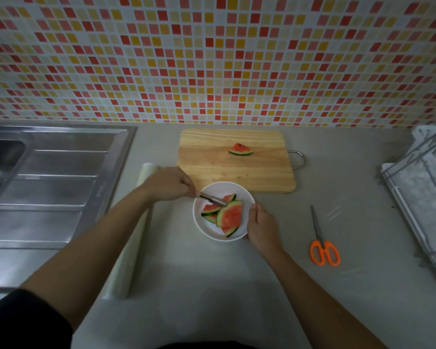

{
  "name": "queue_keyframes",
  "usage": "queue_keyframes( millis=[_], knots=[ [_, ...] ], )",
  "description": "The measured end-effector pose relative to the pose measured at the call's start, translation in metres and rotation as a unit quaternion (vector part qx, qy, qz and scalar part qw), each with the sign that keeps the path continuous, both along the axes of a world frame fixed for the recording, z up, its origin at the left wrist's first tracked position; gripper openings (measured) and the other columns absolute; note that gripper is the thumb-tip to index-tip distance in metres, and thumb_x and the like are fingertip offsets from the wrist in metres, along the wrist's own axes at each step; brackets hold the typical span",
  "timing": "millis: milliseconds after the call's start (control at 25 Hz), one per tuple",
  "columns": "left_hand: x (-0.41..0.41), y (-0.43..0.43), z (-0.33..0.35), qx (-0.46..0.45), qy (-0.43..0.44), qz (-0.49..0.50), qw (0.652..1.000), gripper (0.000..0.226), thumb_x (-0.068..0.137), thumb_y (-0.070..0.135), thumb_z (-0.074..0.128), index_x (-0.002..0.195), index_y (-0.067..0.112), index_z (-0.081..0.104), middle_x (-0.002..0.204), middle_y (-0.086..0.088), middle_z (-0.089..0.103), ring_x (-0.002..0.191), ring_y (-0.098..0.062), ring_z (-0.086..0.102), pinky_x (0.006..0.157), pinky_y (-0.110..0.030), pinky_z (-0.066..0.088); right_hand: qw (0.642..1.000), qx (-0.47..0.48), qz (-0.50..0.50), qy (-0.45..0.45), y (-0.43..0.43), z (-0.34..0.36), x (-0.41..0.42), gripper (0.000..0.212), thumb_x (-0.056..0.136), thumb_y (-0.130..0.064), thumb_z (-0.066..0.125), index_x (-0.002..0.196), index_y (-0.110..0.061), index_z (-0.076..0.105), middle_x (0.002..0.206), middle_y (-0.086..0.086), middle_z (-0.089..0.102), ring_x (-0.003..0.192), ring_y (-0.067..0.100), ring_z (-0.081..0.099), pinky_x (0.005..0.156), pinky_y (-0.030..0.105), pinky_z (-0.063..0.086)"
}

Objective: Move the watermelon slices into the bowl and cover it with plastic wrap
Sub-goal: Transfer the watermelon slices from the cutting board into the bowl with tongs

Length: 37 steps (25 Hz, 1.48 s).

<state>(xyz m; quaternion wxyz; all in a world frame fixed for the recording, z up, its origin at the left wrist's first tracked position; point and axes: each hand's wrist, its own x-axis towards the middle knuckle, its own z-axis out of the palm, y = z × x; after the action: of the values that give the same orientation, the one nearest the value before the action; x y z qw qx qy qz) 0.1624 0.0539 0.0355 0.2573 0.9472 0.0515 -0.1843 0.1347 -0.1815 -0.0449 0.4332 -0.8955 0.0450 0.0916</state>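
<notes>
Gripping metal tongs [213, 200], the left hand [168, 185] is lowering their tips onto the watermelon slices [228, 215] lying in the bowl [212, 233]. The right hand [258, 222] is curling round the rim, steadying it. One last slice [240, 149] is sitting on the cutting board [237, 172]. Fetching it looks like the next move, and after that the plastic wrap [126, 260] lying left of the bowl.

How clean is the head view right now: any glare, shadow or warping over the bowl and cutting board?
Head view: dim overall, darker toward the corners; the wide lens bends the tiled wall and sink; the bowl, its watermelon slices and the slice left on the cutting board read sharp; faint light streaks on the counter beside the scissors.
</notes>
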Motion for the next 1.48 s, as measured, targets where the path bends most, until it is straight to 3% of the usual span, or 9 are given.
queue_keyframes(
  millis=[80, 200, 360, 440, 560, 720, 1120, 1360, 1480],
  knots=[
    [-0.008, -0.015, -0.002, 0.107, -0.061, -0.050, 0.991, 0.026, 0.079, 0.051, 0.063, 0.093, 0.033, 0.075, 0.095, 0.006, 0.071, 0.092, -0.016, 0.063, 0.080, -0.029, 0.049, 1.000, -0.004, 0.000, -0.003, 0.000, 0.000, 0.000, 0.037, 0.101, -0.026, 0.029, 0.099, -0.005, 0.059, 0.092, 0.022, 0.068, 0.086, 0.037, 0.064, 0.071, 0.034, 0.047],
    [-0.002, -0.010, 0.010, 0.162, -0.117, -0.051, 0.978, 0.037, 0.077, 0.062, 0.059, 0.095, 0.034, 0.074, 0.096, 0.004, 0.072, 0.081, -0.017, 0.062, 0.070, -0.028, 0.047, 1.000, -0.007, 0.000, -0.008, 0.000, 0.000, -0.001, 0.038, 0.101, -0.026, 0.028, 0.100, -0.003, 0.059, 0.093, 0.022, 0.067, 0.087, 0.036, 0.063, 0.070, 0.032, 0.043],
    [0.030, 0.010, 0.016, 0.096, -0.124, 0.063, 0.986, 0.037, 0.079, 0.056, 0.062, 0.100, 0.027, 0.075, 0.100, 0.000, 0.072, 0.083, -0.017, 0.060, 0.071, -0.027, 0.040, 1.000, -0.002, 0.007, -0.004, -0.001, 0.001, -0.002, 0.038, 0.101, -0.026, 0.027, 0.102, -0.004, 0.058, 0.090, 0.022, 0.068, 0.084, 0.037, 0.065, 0.074, 0.041, 0.052],
    [0.047, 0.006, 0.003, 0.083, -0.143, 0.117, 0.979, 0.037, 0.083, 0.050, 0.062, 0.107, 0.024, 0.073, 0.104, -0.003, 0.071, 0.087, -0.020, 0.061, 0.072, -0.027, 0.041, 1.000, -0.006, 0.005, -0.004, -0.001, 0.000, -0.003, 0.037, 0.101, -0.027, 0.028, 0.099, -0.004, 0.058, 0.090, 0.021, 0.067, 0.084, 0.036, 0.064, 0.071, 0.037, 0.049],
    [0.061, -0.004, -0.027, 0.107, -0.192, 0.094, 0.971, 0.038, 0.087, 0.042, 0.062, 0.119, 0.022, 0.066, 0.107, -0.007, 0.065, 0.096, -0.027, 0.061, 0.074, -0.031, 0.045, 1.000, -0.012, 0.001, -0.003, -0.001, 0.000, -0.003, 0.037, 0.101, -0.027, 0.029, 0.093, -0.005, 0.057, 0.086, 0.021, 0.067, 0.080, 0.036, 0.064, 0.068, 0.038, 0.050],
    [0.078, -0.009, -0.056, 0.055, -0.221, 0.086, 0.970, 0.042, 0.086, 0.040, 0.064, 0.123, 0.019, 0.065, 0.106, -0.009, 0.061, 0.098, -0.029, 0.060, 0.080, -0.037, 0.048, 1.000, -0.011, 0.000, 0.001, 0.000, -0.003, -0.002, 0.038, 0.101, -0.028, 0.028, 0.092, -0.005, 0.058, 0.082, 0.018, 0.068, 0.074, 0.032, 0.066, 0.070, 0.047, 0.055],
    [0.109, -0.035, -0.073, 0.082, -0.220, 0.094, 0.968, 0.042, 0.085, 0.052, 0.058, 0.118, 0.028, 0.066, 0.106, -0.005, 0.062, 0.097, -0.028, 0.061, 0.073, -0.030, 0.044, 1.000, -0.005, -0.005, 0.003, 0.001, -0.001, 0.000, 0.038, 0.101, -0.026, 0.029, 0.091, -0.004, 0.058, 0.079, 0.019, 0.067, 0.069, 0.032, 0.067, 0.066, 0.050, 0.055],
    [0.102, -0.044, -0.072, 0.126, -0.284, 0.055, 0.949, 0.034, 0.089, 0.047, 0.054, 0.114, 0.026, 0.067, 0.100, -0.005, 0.061, 0.094, -0.024, 0.060, 0.065, -0.032, 0.044, 1.000, -0.004, -0.007, -0.002, 0.000, -0.002, -0.001, 0.037, 0.101, -0.026, 0.030, 0.089, -0.004, 0.058, 0.079, 0.017, 0.067, 0.071, 0.031, 0.066, 0.068, 0.045, 0.055],
    [0.099, -0.041, -0.069, 0.104, -0.284, 0.062, 0.951, 0.036, 0.090, 0.048, 0.054, 0.115, 0.027, 0.067, 0.101, -0.005, 0.063, 0.091, -0.026, 0.062, 0.065, -0.030, 0.043, 1.000, -0.009, -0.007, 0.006, -0.002, -0.002, -0.001, 0.036, 0.101, -0.027, 0.030, 0.083, -0.009, 0.055, 0.071, 0.011, 0.063, 0.065, 0.026, 0.063, 0.056, 0.031, 0.051]
  ],
)
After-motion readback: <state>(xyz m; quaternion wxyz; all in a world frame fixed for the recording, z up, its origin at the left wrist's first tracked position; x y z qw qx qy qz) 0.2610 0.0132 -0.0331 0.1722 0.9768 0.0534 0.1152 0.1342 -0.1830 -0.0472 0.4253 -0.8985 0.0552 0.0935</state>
